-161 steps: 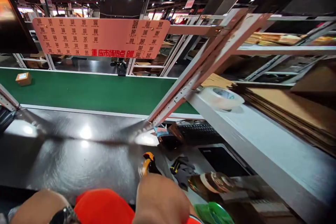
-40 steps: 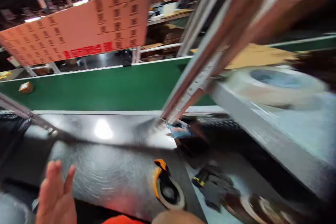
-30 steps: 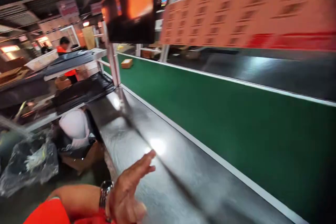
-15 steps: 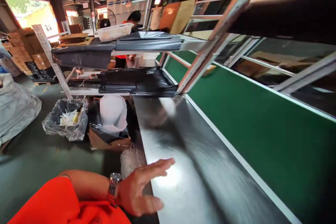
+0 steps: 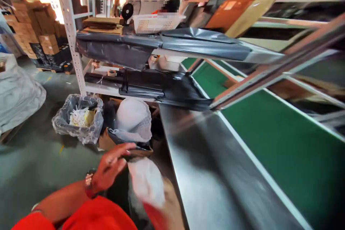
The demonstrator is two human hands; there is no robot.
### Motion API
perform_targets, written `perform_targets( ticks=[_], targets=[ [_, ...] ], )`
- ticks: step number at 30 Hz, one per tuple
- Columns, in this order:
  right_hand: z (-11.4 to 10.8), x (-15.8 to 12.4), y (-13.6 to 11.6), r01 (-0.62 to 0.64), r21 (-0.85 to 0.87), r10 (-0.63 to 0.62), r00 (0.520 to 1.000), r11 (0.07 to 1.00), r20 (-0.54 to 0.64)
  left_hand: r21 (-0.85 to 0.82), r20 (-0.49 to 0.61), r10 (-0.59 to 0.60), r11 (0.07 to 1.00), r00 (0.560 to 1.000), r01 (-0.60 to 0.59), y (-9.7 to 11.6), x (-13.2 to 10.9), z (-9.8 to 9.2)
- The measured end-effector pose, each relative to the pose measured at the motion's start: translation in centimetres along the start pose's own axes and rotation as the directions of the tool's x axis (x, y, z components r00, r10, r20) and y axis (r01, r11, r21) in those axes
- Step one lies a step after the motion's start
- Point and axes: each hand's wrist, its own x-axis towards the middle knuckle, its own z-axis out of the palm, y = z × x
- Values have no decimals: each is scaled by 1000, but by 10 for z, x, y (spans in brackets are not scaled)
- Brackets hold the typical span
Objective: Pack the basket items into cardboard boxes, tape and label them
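Observation:
My left hand (image 5: 111, 167), with a watch on its wrist, is stretched out beside the metal tabletop's left edge. Its fingers are extended, and nothing is seen in them. Its fingertips overlap the near edge of an open cardboard box (image 5: 107, 142) in view; whether they touch it I cannot tell. A roll of white foam-like wrap (image 5: 133, 118) stands in that box. Just right of the hand is a crumpled whitish plastic bag (image 5: 147, 181), with a blurred red patch and something tan below it. My right hand is out of view.
A bare metal tabletop (image 5: 199, 172) runs along a green conveyor belt (image 5: 280, 143). Ahead stands a shelf with black plastic bags (image 5: 145, 82) and a white basket (image 5: 155, 23). A plastic-lined bin (image 5: 78, 118) sits on the floor. Another person is behind the shelf.
My left hand has moved left from over the metal tabletop to near the box. The view has turned left, and the whitish bag beside the table shows more fully.

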Motion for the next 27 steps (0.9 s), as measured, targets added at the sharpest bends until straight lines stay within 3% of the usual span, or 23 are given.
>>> perform_targets(
  ticks=[4, 10, 15, 17, 19, 21, 23, 25, 27],
  targets=[
    [28, 39, 6, -143, 164, 155, 986, 976, -67, 20, -223, -136, 989, 965, 144, 6, 6, -37],
    [35, 86, 40, -291, 278, 285, 957, 916, 60, 226, -288, -114, 957, 951, 183, -8, 16, -56],
    [23, 116, 55, -380, 330, 378, 923, 865, 72, 476, -266, 43, 874, 963, 93, -42, 37, -69],
    [16, 131, 57, -418, 349, 418, 905, 839, 79, 618, -194, 144, 786, 970, 7, -61, 48, -74],
    [6, 146, 58, -442, 372, 442, 892, 816, 91, 787, -68, 207, 612, 976, -75, -79, 59, -77],
    [-7, 161, 60, -463, 384, 461, 881, 799, 103, 909, 67, 160, 398, 985, -126, -95, 67, -75],
    [-23, 175, 67, -482, 367, 477, 872, 796, 113, 963, 125, 51, 234, 991, -133, -110, 74, -71],
    [-39, 188, 80, -518, 313, 495, 855, 796, 155, 981, 105, -9, 164, 994, -102, -125, 80, -66],
    [-53, 198, 98, -548, 270, 505, 836, 792, 216, 976, 59, 16, 208, 998, -61, -137, 85, -65]
  ],
)
